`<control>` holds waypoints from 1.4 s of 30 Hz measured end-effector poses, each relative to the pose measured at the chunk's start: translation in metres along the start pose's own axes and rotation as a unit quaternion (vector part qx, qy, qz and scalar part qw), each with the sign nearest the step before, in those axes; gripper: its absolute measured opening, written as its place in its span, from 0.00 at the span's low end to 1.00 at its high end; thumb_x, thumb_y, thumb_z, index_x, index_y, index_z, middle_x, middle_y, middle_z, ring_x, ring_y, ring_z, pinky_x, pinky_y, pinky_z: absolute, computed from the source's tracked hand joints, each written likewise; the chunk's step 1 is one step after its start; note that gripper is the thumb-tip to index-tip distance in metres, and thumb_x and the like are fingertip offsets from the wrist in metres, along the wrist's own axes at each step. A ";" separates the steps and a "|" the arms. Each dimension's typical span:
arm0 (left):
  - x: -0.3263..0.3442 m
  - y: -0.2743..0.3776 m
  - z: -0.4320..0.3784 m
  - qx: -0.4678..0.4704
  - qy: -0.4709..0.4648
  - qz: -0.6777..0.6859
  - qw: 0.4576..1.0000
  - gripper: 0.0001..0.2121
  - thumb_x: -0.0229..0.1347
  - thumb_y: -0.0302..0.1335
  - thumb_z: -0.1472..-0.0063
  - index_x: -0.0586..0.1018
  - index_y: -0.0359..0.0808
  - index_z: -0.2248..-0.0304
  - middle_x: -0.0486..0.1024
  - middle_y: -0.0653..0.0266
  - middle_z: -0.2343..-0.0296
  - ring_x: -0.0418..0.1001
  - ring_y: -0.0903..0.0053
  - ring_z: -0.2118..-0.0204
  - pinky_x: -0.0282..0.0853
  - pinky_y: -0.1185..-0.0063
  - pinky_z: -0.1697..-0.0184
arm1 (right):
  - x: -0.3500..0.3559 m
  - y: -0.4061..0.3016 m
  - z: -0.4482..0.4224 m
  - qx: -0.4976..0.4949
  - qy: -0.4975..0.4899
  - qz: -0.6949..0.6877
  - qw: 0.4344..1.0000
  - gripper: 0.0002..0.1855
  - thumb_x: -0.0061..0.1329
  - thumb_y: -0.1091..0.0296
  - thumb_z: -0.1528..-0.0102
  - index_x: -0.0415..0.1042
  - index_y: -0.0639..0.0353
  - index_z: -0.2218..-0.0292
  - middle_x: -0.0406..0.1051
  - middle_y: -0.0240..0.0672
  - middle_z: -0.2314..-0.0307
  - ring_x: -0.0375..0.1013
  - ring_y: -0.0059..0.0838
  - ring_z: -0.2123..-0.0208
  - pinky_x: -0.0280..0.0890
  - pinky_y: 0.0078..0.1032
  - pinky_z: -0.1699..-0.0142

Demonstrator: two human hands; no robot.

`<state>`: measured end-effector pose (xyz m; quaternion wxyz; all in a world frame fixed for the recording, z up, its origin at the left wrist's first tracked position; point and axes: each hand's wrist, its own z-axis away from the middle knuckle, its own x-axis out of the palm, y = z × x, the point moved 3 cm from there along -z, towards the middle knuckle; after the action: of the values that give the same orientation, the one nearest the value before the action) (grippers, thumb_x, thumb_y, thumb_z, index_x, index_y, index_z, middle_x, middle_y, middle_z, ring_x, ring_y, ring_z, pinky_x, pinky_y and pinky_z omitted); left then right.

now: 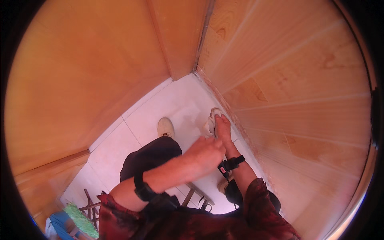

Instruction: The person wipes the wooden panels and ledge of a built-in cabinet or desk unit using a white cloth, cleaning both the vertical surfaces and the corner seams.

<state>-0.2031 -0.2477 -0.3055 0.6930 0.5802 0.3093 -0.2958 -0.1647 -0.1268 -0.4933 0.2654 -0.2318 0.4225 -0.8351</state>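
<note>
A crumpled, whitish cloth (pixel 212 120) is gripped by my right hand (pixel 223 127), close above the tiled floor and near the foot of the wood-patterned wall. My left hand (pixel 207 151) is held across my body beside the right wrist, slightly blurred, with its fingers curled. What the left fingers may hold cannot be told. Black straps are on both forearms, and a small device (pixel 222 169) sits at the right wrist.
Wooden panelling (pixel 99 60) rises at the left, and a wood-patterned wall (pixel 294 90) at the right; they meet in a corner ahead. White tiles (pixel 108 168) cover the floor. My shoe (pixel 166 127) stands ahead. A green fluffy thing (pixel 79 220) lies at the lower left.
</note>
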 end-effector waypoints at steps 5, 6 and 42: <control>-0.010 0.011 0.017 0.018 -0.024 0.018 0.999 0.04 0.47 0.23 0.56 0.69 0.32 0.78 0.65 0.59 0.74 0.65 0.69 0.68 0.59 0.76 0.65 | 0.015 0.027 -0.066 -0.045 -0.023 0.122 0.991 0.14 0.39 0.67 0.50 0.68 0.66 0.64 0.69 0.32 0.74 0.67 0.22 0.70 0.60 0.19 0.64; -0.014 0.010 0.018 0.022 -0.020 0.031 0.999 0.04 0.47 0.23 0.56 0.69 0.32 0.77 0.65 0.59 0.74 0.64 0.69 0.69 0.58 0.76 0.65 | 0.015 0.034 -0.082 -0.045 -0.026 0.126 0.991 0.14 0.39 0.67 0.50 0.68 0.66 0.64 0.69 0.32 0.74 0.67 0.22 0.70 0.60 0.19 0.64; -0.016 -0.024 0.043 -0.126 0.058 0.011 0.990 0.06 0.47 0.27 0.56 0.71 0.35 0.76 0.67 0.59 0.72 0.64 0.72 0.69 0.58 0.76 0.64 | 0.121 0.066 -0.273 -0.352 -0.004 0.806 0.476 0.11 0.38 0.70 0.51 0.67 0.61 0.65 0.67 0.41 0.68 0.72 0.37 0.70 0.68 0.32 0.71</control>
<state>-0.2279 -0.2927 -0.3025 0.7449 0.5076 0.3772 -0.2126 -0.4063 -0.0780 -0.6743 0.7199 0.1333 0.6803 -0.0338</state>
